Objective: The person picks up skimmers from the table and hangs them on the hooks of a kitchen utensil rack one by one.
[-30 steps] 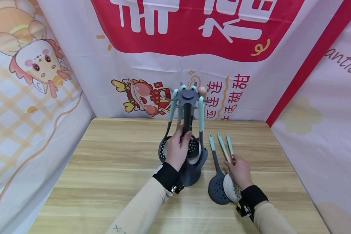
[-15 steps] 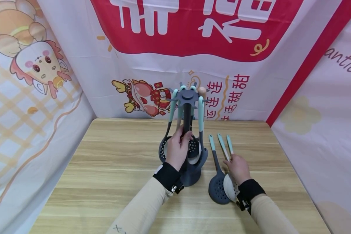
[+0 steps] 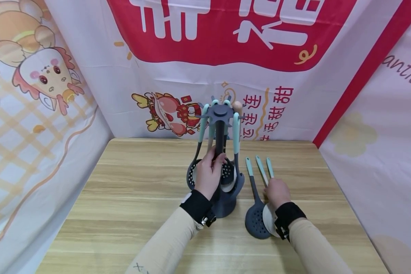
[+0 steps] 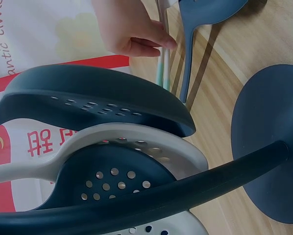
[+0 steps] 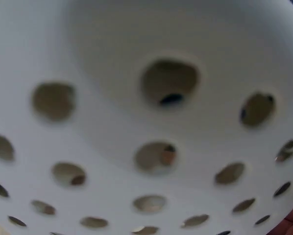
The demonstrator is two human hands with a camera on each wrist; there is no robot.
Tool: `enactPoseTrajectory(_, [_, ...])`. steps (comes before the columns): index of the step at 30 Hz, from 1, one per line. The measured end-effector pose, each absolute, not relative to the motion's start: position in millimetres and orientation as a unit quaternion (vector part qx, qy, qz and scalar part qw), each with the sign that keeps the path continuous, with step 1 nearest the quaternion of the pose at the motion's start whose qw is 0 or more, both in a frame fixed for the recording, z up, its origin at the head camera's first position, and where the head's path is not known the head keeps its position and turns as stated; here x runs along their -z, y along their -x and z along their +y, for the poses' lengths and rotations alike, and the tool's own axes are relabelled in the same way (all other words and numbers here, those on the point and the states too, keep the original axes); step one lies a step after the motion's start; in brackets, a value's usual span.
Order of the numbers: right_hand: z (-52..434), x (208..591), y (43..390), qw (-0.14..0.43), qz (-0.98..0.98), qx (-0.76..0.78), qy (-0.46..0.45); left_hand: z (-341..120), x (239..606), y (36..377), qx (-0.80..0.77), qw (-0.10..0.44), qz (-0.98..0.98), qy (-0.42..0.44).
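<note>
My left hand (image 3: 207, 176) grips the black pole of a utensil stand (image 3: 224, 208) in the head view. Mint-handled utensils hang around its top; a dark slotted spoon (image 4: 112, 181) and a pale one show close in the left wrist view. To the right, my right hand (image 3: 278, 193) lies over two pale shafts, its curled fingers pinching them in the left wrist view. They belong to a white slotted spoon (image 3: 270, 220), partly covered by my wrist, and another light-handled utensil whose head is hidden. The white perforated bowl (image 5: 112, 132) fills the right wrist view.
A dark skimmer (image 3: 257, 223) with a mint handle lies on the wooden table (image 3: 133, 182), just left of the white slotted spoon. Printed cloth (image 3: 178, 76) hangs behind the table and along both sides.
My right hand has shifted slightly left and turned, its fingers drawing in around the pale shafts; the wrist now covers more of the white bowl. My left hand stays on the pole.
</note>
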State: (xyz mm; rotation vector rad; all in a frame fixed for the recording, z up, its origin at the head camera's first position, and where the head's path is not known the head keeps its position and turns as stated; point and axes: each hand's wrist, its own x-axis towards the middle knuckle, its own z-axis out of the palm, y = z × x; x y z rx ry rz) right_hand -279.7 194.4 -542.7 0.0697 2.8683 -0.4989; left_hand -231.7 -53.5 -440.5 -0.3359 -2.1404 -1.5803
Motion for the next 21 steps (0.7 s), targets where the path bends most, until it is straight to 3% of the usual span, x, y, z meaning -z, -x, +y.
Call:
enactPoseTrajectory(11, [193.9,544.1,282.2,0.077,0.988,0.137,0.006,-52.8,439.8,229.5,0.568,0.238,-0.778,0.125])
enactPoseTrajectory(21, [203.0,543.6,285.6,0.088,0.979,0.182,-0.016,-52.8,438.9,228.8,0.569,0.242,-0.775,0.127])
